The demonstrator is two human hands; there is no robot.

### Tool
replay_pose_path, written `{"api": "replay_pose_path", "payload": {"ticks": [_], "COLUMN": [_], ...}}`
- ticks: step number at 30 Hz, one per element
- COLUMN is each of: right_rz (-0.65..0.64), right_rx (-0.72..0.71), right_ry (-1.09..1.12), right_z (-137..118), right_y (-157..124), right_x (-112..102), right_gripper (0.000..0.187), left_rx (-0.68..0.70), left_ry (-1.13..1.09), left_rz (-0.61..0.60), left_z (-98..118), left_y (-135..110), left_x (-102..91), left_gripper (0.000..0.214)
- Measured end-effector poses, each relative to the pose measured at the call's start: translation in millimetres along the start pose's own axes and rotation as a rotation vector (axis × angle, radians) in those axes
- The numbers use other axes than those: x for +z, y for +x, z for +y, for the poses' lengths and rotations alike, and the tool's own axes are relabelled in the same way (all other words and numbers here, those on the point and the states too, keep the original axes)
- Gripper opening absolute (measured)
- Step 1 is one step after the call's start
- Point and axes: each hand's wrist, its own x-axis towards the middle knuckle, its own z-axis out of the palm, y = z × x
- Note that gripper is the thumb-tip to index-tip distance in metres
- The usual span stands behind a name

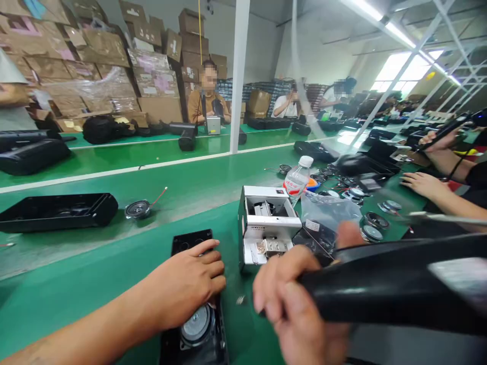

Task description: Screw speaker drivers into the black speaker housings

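My left hand (192, 281) lies across a narrow black speaker housing (171, 350), its fingers bent over the right edge. A round silver-backed speaker driver (197, 324) sits in the housing below the hand. My right hand (297, 304) is closed around a long black object (384, 284) with a pale patch, close to the camera and smeared by motion; its kind is unclear. Between the hands, a few tiny metal pieces (240, 300) lie on the green table. Just beyond them stands a silver-white screw feeder box (272, 223).
Behind the feeder are a water bottle (299, 177), a clear plastic bag (331, 210) and several loose speaker drivers (371, 233). An open black housing (61, 212) and a wired driver (137, 209) lie left. At right, a co-worker's hand (424, 185) rests on the table.
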Motion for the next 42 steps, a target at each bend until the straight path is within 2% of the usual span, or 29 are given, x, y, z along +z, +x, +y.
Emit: {"api": "replay_pose_path", "payload": {"ticks": [1,2,4,7,10,14,17,19,20,21,23,25,26,27,29,31,33,37,42], "right_rz": [0.027,0.030,0.016,-0.036,-0.031,-0.047,-0.011,0.040,0.045,0.026,-0.055,-0.118,-0.123,-0.109,-0.058,-0.037,-0.056,-0.146,-0.177], "right_rx": [-0.050,-0.120,-0.180,-0.214,-0.152,0.101,0.268,0.288,0.280,0.273,0.265,0.257,0.247,0.233,0.208,0.200,0.219,0.238,0.292], "right_ry": [0.038,0.016,-0.117,-0.230,-0.245,-0.189,-0.080,0.010,0.050,0.082,0.107,0.076,0.054,0.040,0.046,0.070,0.069,0.008,0.058], "right_z": [-2,0,8,23,28,17,4,-4,-7,-9,-11,-9,-8,-5,0,8,17,31,40], "right_y": [14,27,44,51,46,34,22,16,14,13,14,15,16,16,15,13,8,-1,-8], "right_x": [-9,-19,-36,-52,-52,-39,-31,-28,-27,-25,-21,-10,-3,5,22,35,41,36,30], "right_gripper": [0.075,0.074,0.077,0.081,0.075,0.049,0.053,0.061,0.059,0.048,0.008,0.031,0.035,0.031,0.011,0.042,0.060,0.052,0.070], "left_rx": [-0.012,-0.057,-0.215,-0.496,-0.723,-0.932,-0.932,-0.883,-0.866,-0.853,-0.836,-0.820,-0.811,-0.807,-0.805,-0.809,-0.808,-0.801,-0.816], "left_ry": [0.034,0.064,0.081,0.025,-0.101,-0.340,-0.423,-0.402,-0.375,-0.341,-0.258,-0.202,-0.203,-0.225,-0.306,-0.389,-0.444,-0.473,-0.484], "left_rz": [-0.029,-0.062,-0.139,-0.249,-0.278,-0.283,-0.208,-0.198,-0.211,-0.224,-0.202,-0.099,-0.044,0.001,0.047,0.057,0.086,0.139,0.150], "left_z": [-2,-4,-5,3,23,55,75,83,85,86,85,81,80,78,77,77,79,80,82], "left_y": [-5,-12,-30,-58,-77,-85,-83,-81,-80,-79,-77,-77,-78,-79,-82,-85,-87,-90,-87], "left_x": [-0.8,-1.4,-2.4,-7.0,-13.8,-5.3,12.8,20.4,21.6,21.6,19.8,19.7,21.4,24.4,34.0,46.8,60.0,77.2,75.4], "left_gripper": [0.015,0.018,0.023,0.025,0.034,0.070,0.082,0.079,0.075,0.071,0.063,0.057,0.055,0.055,0.055,0.056,0.058,0.058,0.055]}}
